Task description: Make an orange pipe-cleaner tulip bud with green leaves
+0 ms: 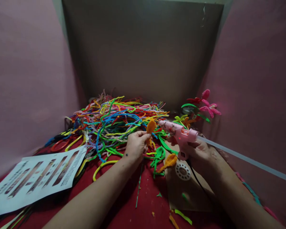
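Note:
My left hand [137, 144] pinches an orange pipe-cleaner petal [151, 126] by its lower end and holds it upright. My right hand [201, 151] is wrapped round the handle of a pink hot glue gun [178, 132]. Its nozzle points left toward the petal, with a small space between them. A long translucent glue stick [248, 160] sticks out of the gun's back end. Below the gun lie another orange petal [169, 161] and a green pipe-cleaner piece [160, 154].
A big heap of coloured pipe cleaners [124, 117] fills the back. At left lies a printed sheet [38, 181]. A white ring with holes [183, 171] rests on brown cardboard [181, 197]. Pink fuzzy flowers [209, 108] stand back right. Pink walls [257, 79] rise on both sides.

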The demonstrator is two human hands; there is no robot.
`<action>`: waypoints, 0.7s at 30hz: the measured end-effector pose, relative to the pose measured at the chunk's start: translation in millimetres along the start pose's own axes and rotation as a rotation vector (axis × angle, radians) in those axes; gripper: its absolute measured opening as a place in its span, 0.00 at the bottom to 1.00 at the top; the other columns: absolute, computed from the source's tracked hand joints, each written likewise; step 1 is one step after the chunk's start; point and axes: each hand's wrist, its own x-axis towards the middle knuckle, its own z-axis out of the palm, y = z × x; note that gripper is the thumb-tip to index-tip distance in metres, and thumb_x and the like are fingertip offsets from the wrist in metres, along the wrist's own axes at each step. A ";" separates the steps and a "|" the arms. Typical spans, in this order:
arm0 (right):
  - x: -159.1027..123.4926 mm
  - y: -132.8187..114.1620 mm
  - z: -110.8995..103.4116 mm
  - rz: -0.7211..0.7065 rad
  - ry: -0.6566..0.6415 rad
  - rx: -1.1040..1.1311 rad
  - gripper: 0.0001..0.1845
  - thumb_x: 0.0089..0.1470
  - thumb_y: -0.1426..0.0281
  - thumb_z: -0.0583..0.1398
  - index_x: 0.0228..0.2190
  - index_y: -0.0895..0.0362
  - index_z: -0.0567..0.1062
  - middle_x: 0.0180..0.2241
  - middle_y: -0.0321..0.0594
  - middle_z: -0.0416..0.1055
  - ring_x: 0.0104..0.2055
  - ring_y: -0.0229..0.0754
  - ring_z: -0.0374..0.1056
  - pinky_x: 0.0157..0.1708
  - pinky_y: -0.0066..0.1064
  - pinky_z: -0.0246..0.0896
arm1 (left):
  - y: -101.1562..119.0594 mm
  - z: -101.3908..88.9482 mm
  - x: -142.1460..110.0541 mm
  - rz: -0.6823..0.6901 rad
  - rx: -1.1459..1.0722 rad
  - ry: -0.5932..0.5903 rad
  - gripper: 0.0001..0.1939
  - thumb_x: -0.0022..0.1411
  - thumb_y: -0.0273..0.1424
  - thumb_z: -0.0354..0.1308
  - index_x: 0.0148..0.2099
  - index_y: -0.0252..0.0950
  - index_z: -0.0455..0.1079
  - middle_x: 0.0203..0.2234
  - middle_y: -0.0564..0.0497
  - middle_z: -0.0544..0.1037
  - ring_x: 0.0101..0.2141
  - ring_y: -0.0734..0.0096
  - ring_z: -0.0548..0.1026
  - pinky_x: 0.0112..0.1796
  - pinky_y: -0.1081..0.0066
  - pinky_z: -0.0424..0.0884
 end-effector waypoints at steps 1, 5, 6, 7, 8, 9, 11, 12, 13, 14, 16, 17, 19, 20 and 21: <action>-0.5 0.8 0.7 -0.003 -0.001 -0.019 0.11 0.45 0.60 0.62 0.26 0.56 0.74 0.20 0.37 0.64 0.18 0.35 0.53 0.16 0.29 0.51 | -0.2 0.2 -0.2 0.001 0.008 0.004 0.07 0.44 0.29 0.60 0.26 0.32 0.66 0.07 0.62 0.60 0.08 0.86 0.51 0.11 0.79 0.47; -3.1 4.5 1.1 -0.044 -0.013 -0.151 0.12 0.48 0.59 0.60 0.29 0.56 0.75 0.19 0.36 0.63 0.20 0.35 0.54 0.18 0.29 0.52 | -1.3 1.3 -1.3 0.019 0.013 -0.010 0.08 0.45 0.29 0.60 0.28 0.31 0.66 0.08 0.62 0.62 0.08 0.86 0.52 0.11 0.79 0.47; -3.7 5.3 0.7 -0.050 -0.017 -0.169 0.12 0.49 0.60 0.60 0.30 0.55 0.75 0.19 0.36 0.63 0.20 0.36 0.54 0.18 0.29 0.52 | -1.7 1.5 -1.3 0.020 0.014 -0.015 0.08 0.45 0.29 0.60 0.28 0.31 0.66 0.08 0.62 0.61 0.08 0.86 0.52 0.11 0.79 0.47; -4.1 6.1 0.3 -0.055 -0.018 -0.174 0.11 0.49 0.60 0.60 0.30 0.55 0.75 0.19 0.36 0.62 0.20 0.36 0.54 0.18 0.29 0.52 | -2.0 1.6 -1.3 0.018 0.012 -0.018 0.08 0.45 0.30 0.60 0.28 0.31 0.66 0.08 0.62 0.60 0.08 0.86 0.52 0.11 0.79 0.47; -4.3 6.9 -0.1 -0.061 -0.019 -0.166 0.11 0.49 0.60 0.60 0.30 0.54 0.75 0.19 0.35 0.62 0.20 0.36 0.54 0.18 0.29 0.52 | -2.2 1.6 -1.2 0.016 0.010 -0.020 0.07 0.45 0.30 0.60 0.28 0.31 0.66 0.08 0.62 0.60 0.08 0.86 0.52 0.12 0.79 0.47; -4.2 7.7 -0.5 -0.066 -0.015 -0.153 0.10 0.49 0.60 0.60 0.29 0.54 0.75 0.18 0.35 0.61 0.20 0.36 0.54 0.18 0.30 0.51 | -2.3 1.5 -1.1 0.015 0.009 -0.021 0.07 0.45 0.30 0.60 0.27 0.31 0.66 0.08 0.62 0.61 0.08 0.86 0.53 0.12 0.79 0.47; -3.6 9.3 -1.3 -0.076 -0.005 -0.126 0.10 0.49 0.61 0.60 0.29 0.54 0.75 0.18 0.35 0.61 0.19 0.36 0.53 0.17 0.30 0.50 | -2.2 1.2 -0.8 0.020 0.012 -0.018 0.07 0.46 0.30 0.60 0.27 0.32 0.65 0.08 0.62 0.62 0.08 0.86 0.53 0.12 0.79 0.47; -3.2 10.0 -1.6 -0.075 -0.004 -0.120 0.10 0.49 0.61 0.60 0.29 0.54 0.75 0.18 0.35 0.61 0.19 0.36 0.53 0.17 0.30 0.50 | -2.1 1.0 -0.7 0.024 0.018 -0.015 0.08 0.46 0.30 0.60 0.26 0.32 0.66 0.08 0.61 0.62 0.08 0.85 0.53 0.12 0.79 0.47; -2.8 10.6 -2.0 -0.070 -0.007 -0.117 0.10 0.49 0.61 0.60 0.30 0.54 0.75 0.19 0.35 0.61 0.19 0.36 0.53 0.17 0.30 0.49 | -2.0 0.9 -0.7 0.027 0.026 -0.011 0.08 0.46 0.30 0.60 0.26 0.32 0.66 0.08 0.61 0.61 0.08 0.85 0.53 0.12 0.79 0.47; -2.5 11.0 -2.4 -0.067 -0.010 -0.115 0.11 0.50 0.61 0.60 0.32 0.54 0.75 0.19 0.35 0.61 0.19 0.36 0.52 0.17 0.30 0.49 | -1.9 0.7 -0.8 0.027 0.034 -0.007 0.08 0.46 0.31 0.60 0.26 0.32 0.66 0.07 0.62 0.61 0.08 0.85 0.53 0.12 0.79 0.47; -2.3 11.5 -3.3 -0.060 -0.011 -0.115 0.11 0.50 0.62 0.60 0.33 0.55 0.75 0.20 0.35 0.61 0.20 0.36 0.52 0.18 0.30 0.50 | -1.8 0.4 -0.9 0.025 0.048 -0.002 0.08 0.46 0.31 0.60 0.26 0.32 0.66 0.07 0.62 0.60 0.08 0.85 0.53 0.12 0.79 0.47; -2.3 11.6 -3.8 -0.056 -0.007 -0.116 0.11 0.50 0.62 0.60 0.34 0.55 0.75 0.20 0.36 0.61 0.20 0.36 0.53 0.18 0.30 0.50 | -1.8 0.4 -1.0 0.024 0.054 -0.002 0.08 0.46 0.31 0.60 0.27 0.31 0.66 0.07 0.62 0.60 0.08 0.85 0.53 0.12 0.79 0.47; -2.5 11.8 -4.6 -0.047 0.001 -0.118 0.11 0.50 0.62 0.60 0.34 0.56 0.75 0.20 0.36 0.62 0.21 0.37 0.53 0.19 0.31 0.50 | -1.8 0.3 -1.2 0.024 0.062 -0.002 0.08 0.46 0.31 0.60 0.27 0.31 0.66 0.06 0.62 0.60 0.08 0.85 0.53 0.12 0.79 0.47; -2.6 12.1 -5.0 -0.042 0.004 -0.115 0.11 0.50 0.62 0.60 0.33 0.56 0.74 0.20 0.36 0.63 0.21 0.37 0.54 0.19 0.31 0.51 | -1.7 0.3 -1.4 0.023 0.064 -0.002 0.08 0.46 0.31 0.60 0.27 0.31 0.66 0.06 0.62 0.60 0.08 0.85 0.53 0.12 0.79 0.47; -2.7 12.6 -5.4 -0.039 0.008 -0.111 0.11 0.50 0.62 0.60 0.32 0.56 0.74 0.20 0.36 0.63 0.21 0.36 0.53 0.19 0.30 0.50 | -1.7 0.4 -1.5 0.019 0.063 -0.002 0.08 0.46 0.31 0.60 0.28 0.31 0.66 0.06 0.62 0.60 0.08 0.85 0.53 0.12 0.80 0.47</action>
